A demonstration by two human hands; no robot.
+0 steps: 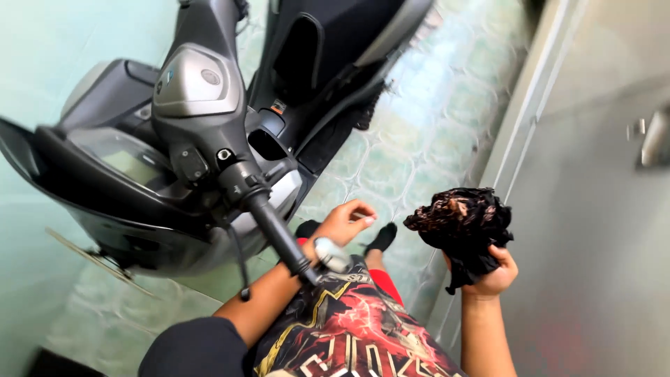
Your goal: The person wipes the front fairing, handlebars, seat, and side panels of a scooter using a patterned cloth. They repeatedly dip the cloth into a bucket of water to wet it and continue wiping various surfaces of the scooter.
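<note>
My right hand (493,274) grips a crumpled black and brown cloth (462,220), held up in front of a grey metal door. My left hand (347,220) hangs loose beside the right handlebar grip (280,234) of a dark grey scooter (187,119). Its fingers are curled and hold nothing. The grip crosses in front of my left forearm. My patterned shorts and black-socked feet (382,238) show below.
The scooter fills the left and middle of the view, its dashboard (122,157) and leg shield towards me. A grey metal door (600,209) with a handle (654,139) stands at the right. Green patterned floor tiles (426,119) run between them.
</note>
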